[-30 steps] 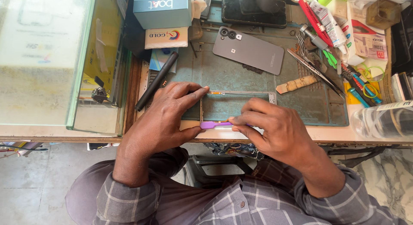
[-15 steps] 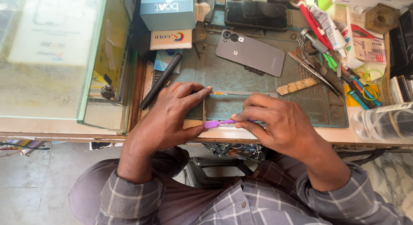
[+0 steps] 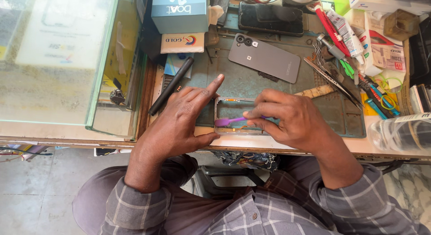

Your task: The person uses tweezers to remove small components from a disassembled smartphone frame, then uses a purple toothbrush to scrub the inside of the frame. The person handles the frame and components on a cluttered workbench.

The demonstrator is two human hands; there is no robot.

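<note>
The left hand (image 3: 179,122) is lying palm-down on the near edge of the table (image 3: 287,143), its fingers spread loosely; the index finger is pointing up and away toward the far right, while the thumb is pressing against the near-left corner of a phone frame (image 3: 229,102). This hand is gripping nothing, only bracing the frame from the left. The frame is lying flat on the dark green work mat (image 3: 345,116), close to the table's near edge and between the 2 hands. The right hand (image 3: 292,120) is curling over the right part of the frame, knuckles raised, fingers pinched narrowly around a purple tool (image 3: 229,121) whose tip is reaching leftward across the frame's inside. Both forearms are coming in from the near side in checked sleeves, elbows bent outward. Farther away on the mat, a grey phone (image 3: 267,56) is lying back-up, well apart from the hands. A black pen-like stick (image 3: 170,86) is lying diagonally just left of the left hand. Metal tweezers (image 3: 330,80) are resting to the far right.
</note>
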